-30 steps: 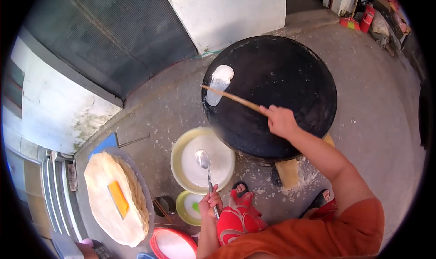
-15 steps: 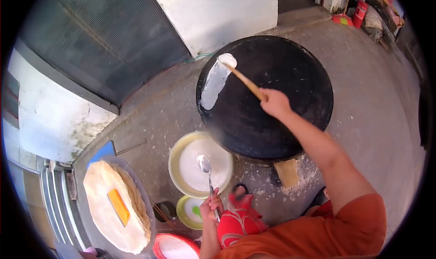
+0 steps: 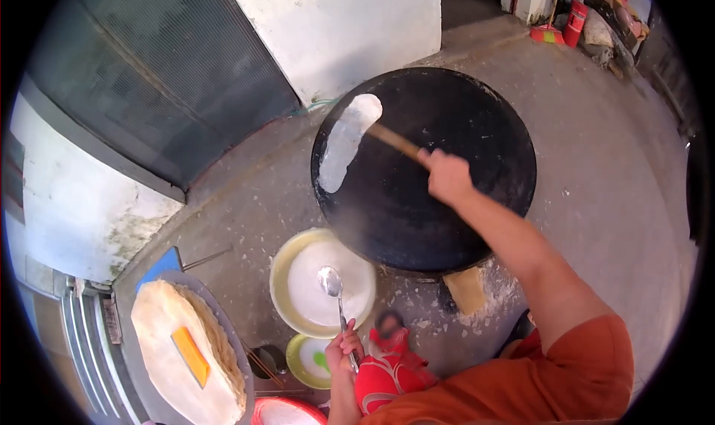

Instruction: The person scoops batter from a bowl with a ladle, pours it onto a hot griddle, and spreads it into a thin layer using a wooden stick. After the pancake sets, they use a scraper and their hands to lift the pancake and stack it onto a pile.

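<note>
My right hand is closed round the handle of a wooden batter spreader. The tool's far end, slightly blurred, meets a strip of white batter on the left part of a large round black griddle. At the strip's upper end the batter looks thicker and whiter. My left hand grips a metal ladle, whose bowl is over a pale yellow basin of white batter. Just below that basin stands a smaller yellow-green bowl with white contents and something green inside.
To the left, a tall stack of thin flatbreads on a round board carries an orange-yellow scraper. A red basin with white contents sits at the bottom. Chopsticks lie near a dark cup. White flakes litter the floor beside the griddle.
The spreader's end has moved from the top of the batter strip to a little lower along it. The ladle stays over the basin in my left hand. The whole view has shifted slightly.
</note>
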`<state>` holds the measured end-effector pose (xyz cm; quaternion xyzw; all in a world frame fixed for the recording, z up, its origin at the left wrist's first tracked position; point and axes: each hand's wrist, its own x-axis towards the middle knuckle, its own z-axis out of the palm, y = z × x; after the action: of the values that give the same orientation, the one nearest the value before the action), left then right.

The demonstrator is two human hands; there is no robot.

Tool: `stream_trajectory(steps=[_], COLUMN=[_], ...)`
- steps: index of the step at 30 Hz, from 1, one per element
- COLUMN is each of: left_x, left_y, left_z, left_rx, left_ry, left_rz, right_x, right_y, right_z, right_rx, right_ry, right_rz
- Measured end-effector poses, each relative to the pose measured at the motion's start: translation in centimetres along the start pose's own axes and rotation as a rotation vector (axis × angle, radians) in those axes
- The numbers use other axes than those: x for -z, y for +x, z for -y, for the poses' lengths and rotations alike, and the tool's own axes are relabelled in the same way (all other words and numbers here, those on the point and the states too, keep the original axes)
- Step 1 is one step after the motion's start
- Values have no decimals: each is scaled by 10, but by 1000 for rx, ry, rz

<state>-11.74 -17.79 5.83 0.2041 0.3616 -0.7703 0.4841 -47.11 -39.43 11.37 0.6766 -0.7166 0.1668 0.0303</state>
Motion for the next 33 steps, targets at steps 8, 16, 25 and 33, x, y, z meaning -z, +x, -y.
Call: stream_trajectory(steps=[8,16,25,33], left_x=[-8,-8,-3,-7], left_y=[0,0,-1,-3], left_z=[4,1,-6,-1], left_rx=[-53,-46,-22,-18], left_ry=[41,49,63,71], left_rz=[-41,-35,-38,-76], right_x=[12,12,29,23], right_y=[1,-6,6,26], right_z=[40,9,-26,-36], right_rx=[-68,-264,-409,-319], right_ry=[231,244,143,-116], right_rz=[90,33,93,86])
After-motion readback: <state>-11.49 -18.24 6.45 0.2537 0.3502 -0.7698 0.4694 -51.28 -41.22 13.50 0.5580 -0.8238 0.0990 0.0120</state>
